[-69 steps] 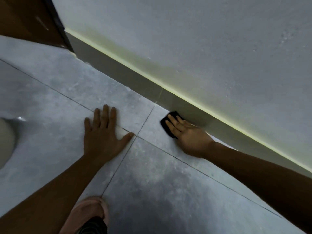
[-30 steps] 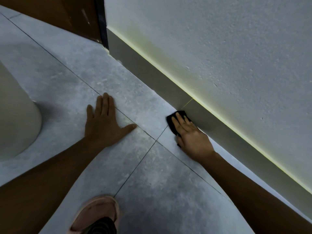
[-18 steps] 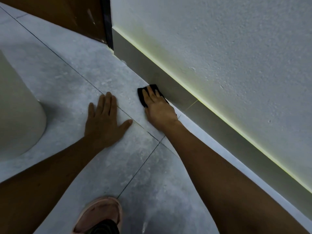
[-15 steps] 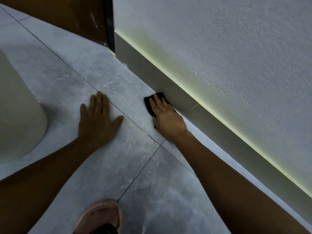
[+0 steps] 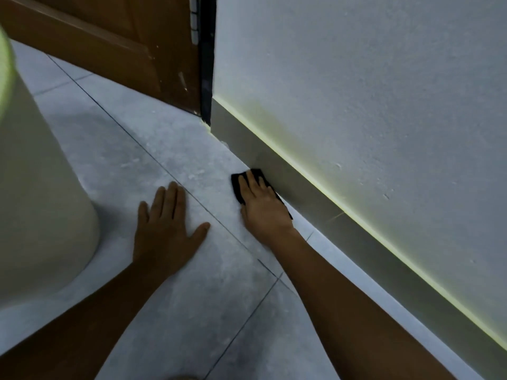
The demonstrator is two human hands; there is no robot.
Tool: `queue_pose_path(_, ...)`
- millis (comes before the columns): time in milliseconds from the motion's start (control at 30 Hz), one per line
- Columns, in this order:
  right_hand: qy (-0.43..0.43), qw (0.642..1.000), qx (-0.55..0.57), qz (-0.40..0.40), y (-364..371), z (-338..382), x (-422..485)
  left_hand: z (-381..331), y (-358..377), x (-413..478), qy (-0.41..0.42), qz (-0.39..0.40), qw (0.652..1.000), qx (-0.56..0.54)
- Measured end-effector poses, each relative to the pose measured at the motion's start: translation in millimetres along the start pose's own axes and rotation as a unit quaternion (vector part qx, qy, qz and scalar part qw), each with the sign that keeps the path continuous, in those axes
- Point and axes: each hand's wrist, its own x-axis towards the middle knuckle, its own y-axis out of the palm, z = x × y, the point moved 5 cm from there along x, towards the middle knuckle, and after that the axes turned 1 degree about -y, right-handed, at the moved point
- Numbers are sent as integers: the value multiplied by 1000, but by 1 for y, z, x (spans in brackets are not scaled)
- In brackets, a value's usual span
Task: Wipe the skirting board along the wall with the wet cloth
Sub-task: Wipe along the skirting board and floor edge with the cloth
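Note:
A grey skirting board (image 5: 315,193) runs along the foot of the white wall (image 5: 370,91), from the door frame down to the lower right. My right hand (image 5: 260,204) lies flat on a small black cloth (image 5: 236,185) and presses it against the base of the skirting board, where it meets the floor. Most of the cloth is hidden under the hand. My left hand (image 5: 167,229) rests flat on the grey floor tiles, fingers spread, with nothing in it.
A brown wooden door (image 5: 123,50) and its dark frame (image 5: 207,64) end the skirting board at the top. A large pale rounded object (image 5: 35,201) stands on the floor at the left. Grey tiles (image 5: 164,311) with dark joints fill the floor.
My right hand has slid the cloth along the skirting board toward the door. My left hand has shifted forward on the tiles, and the view has moved closer to the door.

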Motion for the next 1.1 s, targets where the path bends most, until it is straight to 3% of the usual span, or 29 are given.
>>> queue_pose_path(133, -11, 1000, -3, 0, 1, 7, 15, 5, -4, 4, -4, -10, 1000, 0)
queue_pose_path(267, -30, 998, -7, -46, 3, -17, -30, 22, -7, 9, -50, -20, 998, -30)
queue_pose_path(400, -8, 998, -25, -54, 7, -37, -66, 25, -8, 6, -28, -35, 999, -24)
queue_pose_path(633, -57, 998, 1, -41, -4, 5, 21, 26, -7, 4, -34, -44, 998, -9)
queue_pose_path(833, -37, 999, 8, -22, -13, 53, 106, 26, -4, 5, -33, -42, 999, -5)
queue_pose_path(1100, -41, 998, 21, -49, -5, 22, 39, 24, -4, 8, -42, -45, 998, -14)
